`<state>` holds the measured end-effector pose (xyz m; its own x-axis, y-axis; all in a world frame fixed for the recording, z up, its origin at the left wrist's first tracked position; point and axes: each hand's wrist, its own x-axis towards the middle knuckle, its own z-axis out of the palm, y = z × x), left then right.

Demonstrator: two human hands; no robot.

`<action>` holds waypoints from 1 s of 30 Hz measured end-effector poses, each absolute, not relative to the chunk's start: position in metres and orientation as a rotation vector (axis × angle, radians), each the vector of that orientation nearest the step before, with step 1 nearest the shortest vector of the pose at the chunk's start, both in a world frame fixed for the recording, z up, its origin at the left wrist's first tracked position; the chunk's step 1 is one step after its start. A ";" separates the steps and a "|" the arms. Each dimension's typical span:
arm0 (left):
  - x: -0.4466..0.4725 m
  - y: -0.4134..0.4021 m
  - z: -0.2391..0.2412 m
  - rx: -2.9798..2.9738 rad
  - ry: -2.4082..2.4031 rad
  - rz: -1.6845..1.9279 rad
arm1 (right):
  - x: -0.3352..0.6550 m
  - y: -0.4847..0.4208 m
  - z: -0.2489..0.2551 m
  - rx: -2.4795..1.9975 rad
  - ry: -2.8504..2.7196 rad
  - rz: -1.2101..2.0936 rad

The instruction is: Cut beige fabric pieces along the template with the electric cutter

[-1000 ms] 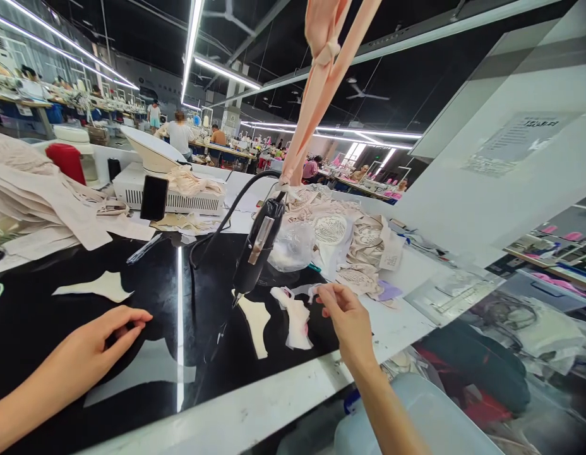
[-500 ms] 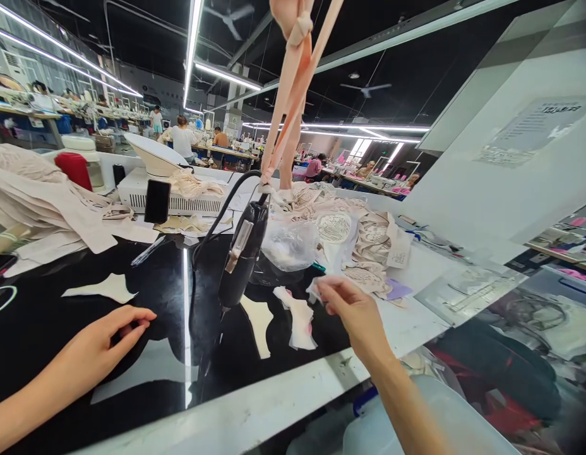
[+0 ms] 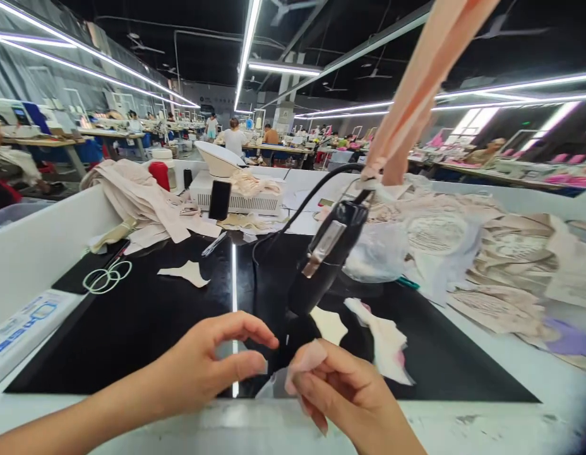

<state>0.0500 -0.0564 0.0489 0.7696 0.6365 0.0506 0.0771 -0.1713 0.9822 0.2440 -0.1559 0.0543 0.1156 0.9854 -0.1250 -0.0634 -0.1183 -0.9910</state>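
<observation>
My right hand [image 3: 347,395] is closed in a pinch on a small, thin whitish fabric piece [image 3: 312,357], low over the front edge of a black mat. Facing it from the left, my left hand [image 3: 212,360] is open, thumb and fingers apart, with nothing between them. A pale translucent sheet [image 3: 273,385] lies under the hands, partly hidden by the right one. Beyond them are a cream cut piece [image 3: 329,324] and a white piece with pink marks [image 3: 385,341]. Above these hangs a black hand-held tool [image 3: 328,253] with a silver lever, tied to a peach fabric strip [image 3: 416,95].
Another cream piece [image 3: 186,273] rests on the black mat [image 3: 146,335] at left, near white looped cord [image 3: 107,278]. Beige fabric piles [image 3: 141,196] lie back left and on the right [image 3: 515,253]. A phone [image 3: 220,200] leans on a white machine [image 3: 198,189].
My right hand has come in from the right with the thin piece, close to my left hand. My left hand's fingers have spread. The camera view has turned left.
</observation>
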 end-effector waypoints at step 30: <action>0.010 -0.040 0.022 0.970 0.867 0.655 | 0.220 -0.119 0.015 -1.333 -0.883 1.441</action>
